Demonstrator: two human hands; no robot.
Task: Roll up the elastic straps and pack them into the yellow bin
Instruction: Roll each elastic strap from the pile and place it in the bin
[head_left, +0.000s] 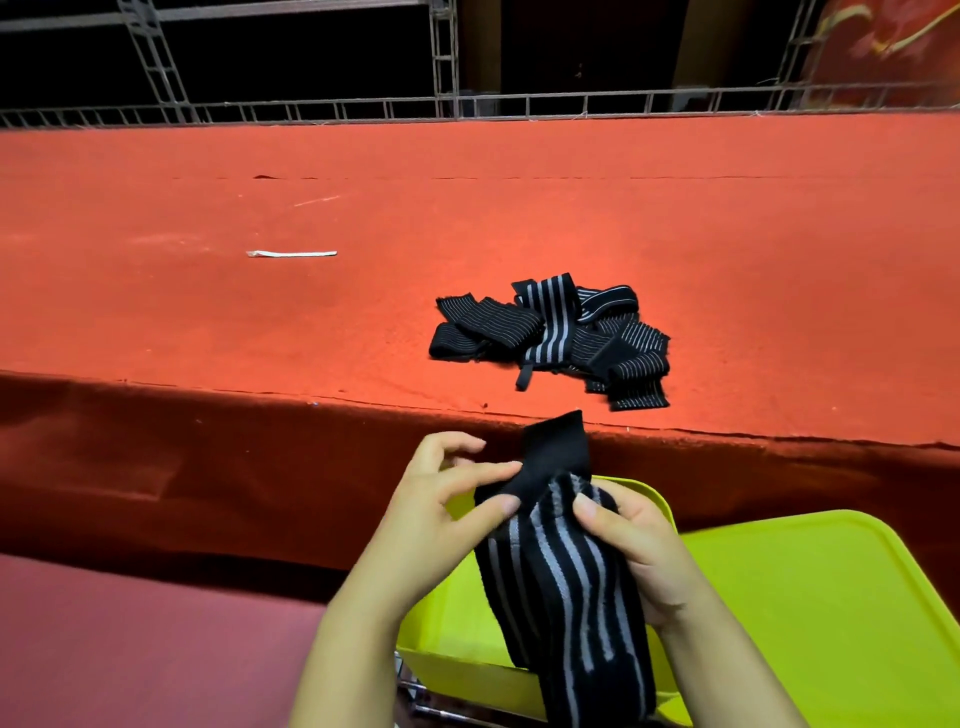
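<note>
Head view. Both hands are working above the yellow bin (447, 639), near the lower centre of the frame. The left hand (441, 499) is pinching the black upper end of a striped elastic strap (561, 566); its thumb and fingers (498, 475) are closing on the fabric's left edge. The right hand (634, 545) is gripping the same strap from the right, with its thumb pressing on the grey-striped face. The strap's plain black end is sticking up above the hands, and the rest is hanging down over the bin toward the bottom edge of the frame. It is lying flat between the hands, not rolled.

A yellow lid (831, 613) is lying just right of the bin, partly behind the right wrist.

Beyond the hands, a pile of black straps (550, 338) with white and grey stripes is lying tangled on the red carpeted surface (260, 322), close to its front edge. A thin white strip (291, 253) is resting on the same surface, well apart to the left. Metal truss framing (447, 62) is standing behind the surface.
</note>
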